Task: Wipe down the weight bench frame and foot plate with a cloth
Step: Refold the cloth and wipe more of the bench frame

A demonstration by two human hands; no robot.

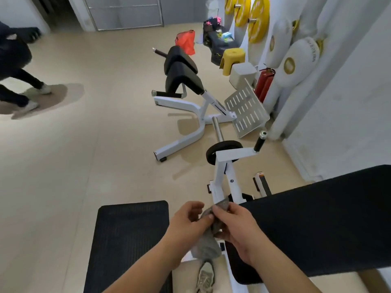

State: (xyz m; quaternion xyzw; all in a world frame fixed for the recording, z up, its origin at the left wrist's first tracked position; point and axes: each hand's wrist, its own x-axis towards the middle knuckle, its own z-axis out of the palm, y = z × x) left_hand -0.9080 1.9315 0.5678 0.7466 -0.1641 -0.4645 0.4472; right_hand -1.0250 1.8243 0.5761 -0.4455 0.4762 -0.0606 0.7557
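Note:
A grey cloth (pixel 208 246) hangs between both of my hands at the bottom centre. My left hand (pixel 188 220) pinches its upper edge, and my right hand (pixel 237 227) grips it from the other side. Farther off on the floor stands the weight bench, with a white frame (pixel 190 123), black pads (pixel 179 68) and a perforated metal foot plate (pixel 246 109) at its right end. Both hands are well short of that bench.
A nearer white machine frame (pixel 224 166) with a black weight disc (pixel 224 148) stands just beyond my hands. A large black pad (pixel 317 218) fills the right side. A black floor mat (pixel 127 240) lies lower left. Another person's legs (pixel 21 89) are at far left. Yellow plates (pixel 257 20) hang by the wall.

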